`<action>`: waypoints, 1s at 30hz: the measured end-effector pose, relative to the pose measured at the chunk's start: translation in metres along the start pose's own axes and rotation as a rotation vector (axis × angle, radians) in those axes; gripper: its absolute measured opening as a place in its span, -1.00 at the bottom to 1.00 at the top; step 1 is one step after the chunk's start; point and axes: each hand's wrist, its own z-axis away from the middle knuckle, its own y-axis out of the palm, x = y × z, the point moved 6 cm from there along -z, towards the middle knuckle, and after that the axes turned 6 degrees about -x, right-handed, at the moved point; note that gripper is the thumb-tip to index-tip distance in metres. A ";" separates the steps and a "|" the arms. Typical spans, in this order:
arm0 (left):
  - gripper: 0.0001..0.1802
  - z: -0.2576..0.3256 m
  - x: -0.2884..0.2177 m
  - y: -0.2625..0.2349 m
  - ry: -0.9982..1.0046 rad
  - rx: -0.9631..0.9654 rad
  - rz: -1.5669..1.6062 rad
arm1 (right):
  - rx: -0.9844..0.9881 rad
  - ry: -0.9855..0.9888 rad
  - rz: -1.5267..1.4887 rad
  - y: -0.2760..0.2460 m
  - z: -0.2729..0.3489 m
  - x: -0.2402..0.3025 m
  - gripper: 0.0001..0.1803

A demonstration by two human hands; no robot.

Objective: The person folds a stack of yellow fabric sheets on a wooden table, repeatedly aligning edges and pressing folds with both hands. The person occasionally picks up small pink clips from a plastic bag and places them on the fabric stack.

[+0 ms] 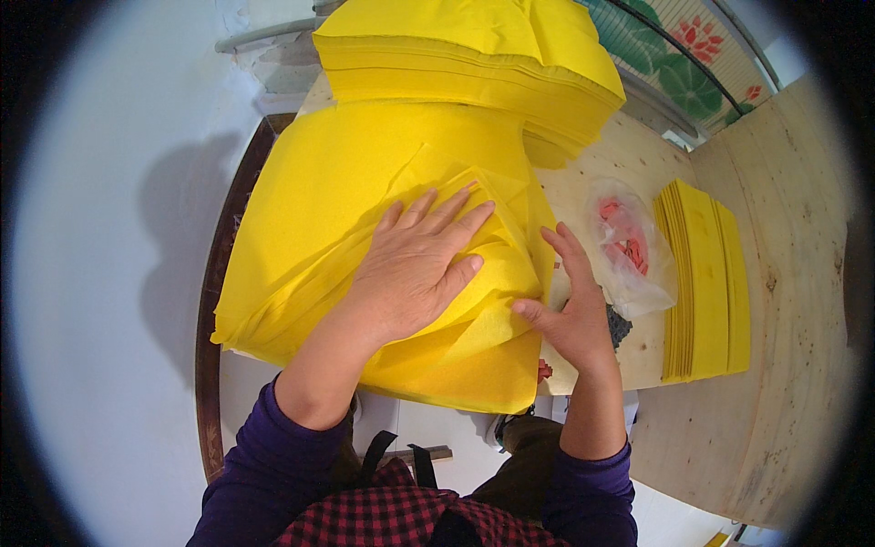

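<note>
Yellow fabric sheets (319,191) lie spread in front of me, partly folded and creased toward the near right. My left hand (415,260) rests flat on the folded layers, fingers stretched out and pointing to the upper right. At the right edge of the cloth is my right hand (570,305), its thumb and fingers spread apart. Its thumb tip is over the yellow edge; nothing shows between its fingers. A small pinkish mark shows on the fabric just beyond my left fingertips.
A thick stack of yellow fabric (465,68) stands at the far side. On the right, a clear plastic bag (629,246) with red pieces lies on the wooden board, beside a pile of folded yellow pieces (702,283). A plywood panel (784,273) rises at the right.
</note>
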 end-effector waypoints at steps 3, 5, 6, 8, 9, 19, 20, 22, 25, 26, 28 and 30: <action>-0.36 0.000 0.000 0.000 0.004 -0.006 -0.003 | -0.076 0.014 -0.070 -0.002 -0.003 -0.001 -0.16; -0.34 0.000 -0.001 -0.001 0.011 -0.010 -0.008 | -0.100 0.044 -0.131 0.003 -0.004 -0.001 -0.21; -0.33 0.000 -0.001 -0.001 0.016 -0.011 -0.013 | -0.114 0.058 -0.168 0.005 -0.005 -0.001 -0.23; -0.31 0.000 -0.001 -0.001 0.023 -0.014 -0.013 | -0.112 0.069 -0.141 0.010 -0.006 0.001 -0.22; -0.31 0.000 -0.001 -0.001 0.025 -0.015 -0.008 | -0.110 0.085 -0.129 0.012 -0.006 0.001 -0.22; -0.31 -0.001 0.002 0.002 0.005 0.018 0.018 | -0.001 0.020 0.020 0.015 -0.002 0.010 0.07; -0.31 -0.001 0.002 0.002 0.008 0.019 0.013 | 0.027 0.012 0.040 0.014 -0.001 0.010 0.08; -0.31 0.000 0.003 0.002 0.008 0.021 0.011 | 0.062 -0.017 0.034 0.010 0.001 0.011 0.06; -0.31 0.001 0.002 0.002 0.006 0.021 0.011 | 0.050 -0.043 -0.033 -0.003 0.001 0.011 -0.04; -0.31 0.000 0.002 0.002 0.007 0.019 0.009 | 0.022 -0.030 -0.050 -0.005 -0.001 0.008 -0.08; -0.31 0.000 0.002 0.002 0.010 0.019 0.011 | -0.037 -0.002 -0.080 -0.005 -0.004 0.004 -0.14; -0.32 0.000 0.001 0.001 0.019 -0.007 0.000 | -0.098 0.065 -0.111 0.000 -0.007 -0.001 -0.20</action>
